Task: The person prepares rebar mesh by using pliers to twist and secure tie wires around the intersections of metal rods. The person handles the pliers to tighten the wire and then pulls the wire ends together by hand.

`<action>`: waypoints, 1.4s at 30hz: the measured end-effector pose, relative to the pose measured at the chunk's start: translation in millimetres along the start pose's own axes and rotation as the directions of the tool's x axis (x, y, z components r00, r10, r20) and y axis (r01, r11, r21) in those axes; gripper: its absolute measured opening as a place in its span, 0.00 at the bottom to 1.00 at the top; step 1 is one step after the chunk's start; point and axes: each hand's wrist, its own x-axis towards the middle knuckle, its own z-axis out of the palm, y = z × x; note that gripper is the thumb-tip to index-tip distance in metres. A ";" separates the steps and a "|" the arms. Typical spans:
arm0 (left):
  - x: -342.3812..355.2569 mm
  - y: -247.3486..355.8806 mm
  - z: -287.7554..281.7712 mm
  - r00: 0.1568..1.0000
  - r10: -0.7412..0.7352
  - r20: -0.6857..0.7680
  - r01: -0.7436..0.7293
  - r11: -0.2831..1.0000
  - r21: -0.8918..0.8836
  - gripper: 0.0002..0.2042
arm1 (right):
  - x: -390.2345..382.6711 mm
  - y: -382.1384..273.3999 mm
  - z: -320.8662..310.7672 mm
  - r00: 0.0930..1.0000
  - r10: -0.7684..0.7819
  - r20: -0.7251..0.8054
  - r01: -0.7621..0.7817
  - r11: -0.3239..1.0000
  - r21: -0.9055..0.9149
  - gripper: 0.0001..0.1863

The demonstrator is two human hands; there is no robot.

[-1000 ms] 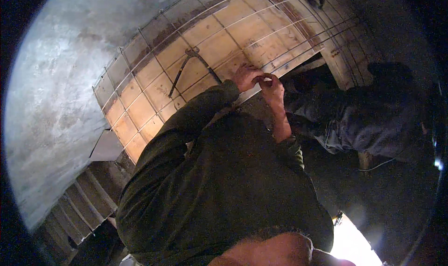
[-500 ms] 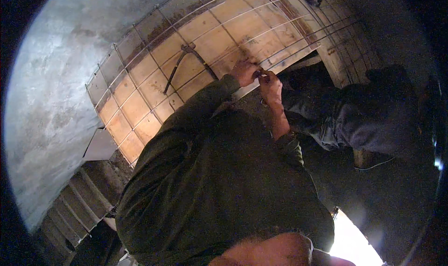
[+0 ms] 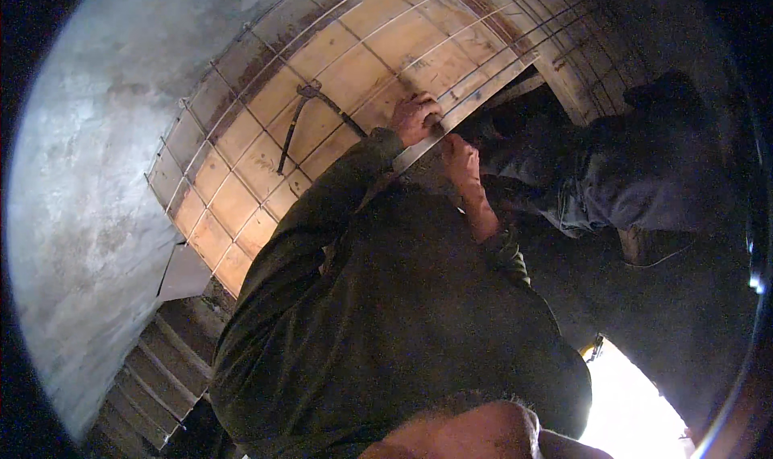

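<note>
Currently, left hand (image 3: 416, 119) curled at board (image 3: 324, 53) edge, right hand (image 3: 462, 161) curled beside it, can't tell if either grips anything, pincers (image 3: 308, 91) spread on wire mesh (image 3: 260, 206).

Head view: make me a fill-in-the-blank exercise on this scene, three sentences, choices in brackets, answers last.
1. The wooden board lies ____ (above/beneath) the wire mesh.
2. The pincers lie with handles ____ (spread/closed).
3. The left hand is ____ (nearer to/farther from) the pincers than the right hand.

Missing words: beneath; spread; nearer to.
</note>
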 end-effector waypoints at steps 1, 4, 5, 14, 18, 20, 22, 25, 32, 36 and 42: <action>-0.6 -0.7 -0.5 1.000 -0.014 0.007 0.014 1.000 -0.004 0.05 | -2.3 -0.8 -1.7 0.999 -0.026 -0.030 0.026 1.000 0.016 0.07; 3.4 7.2 -6.6 0.981 -0.135 0.136 0.137 0.990 -0.009 0.05 | 6.2 -0.6 -16.1 0.976 -0.214 -0.033 0.213 0.976 -0.038 0.06; 2.7 7.0 -6.5 0.982 -0.135 0.135 0.138 0.990 -0.010 0.05 | 11.6 -2.1 -18.6 0.976 -0.214 -0.033 0.213 0.976 -0.039 0.06; -1.8 -6.5 -0.2 0.991 -0.090 0.100 0.085 0.995 0.047 0.06 | 52.9 -13.6 -30.5 0.888 -0.459 0.030 0.453 0.862 -0.226 0.05; -4.9 -9.2 4.0 0.997 0.034 0.067 -0.033 0.999 -0.010 0.06 | 60.9 -10.4 -27.9 0.872 -0.490 0.008 0.472 0.836 -0.279 0.03; -4.7 -14.1 10.6 0.994 0.052 0.100 -0.046 0.997 -0.056 0.06 | 63.8 -9.0 -27.9 0.889 -0.457 0.010 0.440 0.849 -0.292 0.03; -4.3 -15.8 19.3 0.997 0.000 0.083 0.014 0.984 -0.175 0.06 | 63.0 -4.2 -29.1 0.909 -0.417 0.008 0.399 0.864 -0.309 0.03; -21.9 -47.6 40.0 0.994 -0.107 0.033 0.112 0.932 -0.345 0.06 | 59.6 -20.3 -26.3 0.939 -0.345 -0.010 0.323 0.889 -0.324 0.04; -5.6 -3.6 16.6 0.997 0.015 -0.080 -0.025 0.991 -0.129 0.05 | 31.5 27.2 -4.0 0.998 0.028 0.053 -0.015 0.971 -0.237 0.09; -7.4 -13.4 10.0 0.991 -0.071 0.113 0.094 0.972 -0.215 0.04 | 40.2 22.2 -1.4 0.854 -0.265 0.449 0.178 0.958 0.227 0.10; -1.3 4.3 0.8 0.996 -0.043 0.077 0.051 0.992 -0.112 0.04 | 31.3 -13.0 -41.7 0.980 0.125 0.158 -0.115 0.991 -0.070 0.19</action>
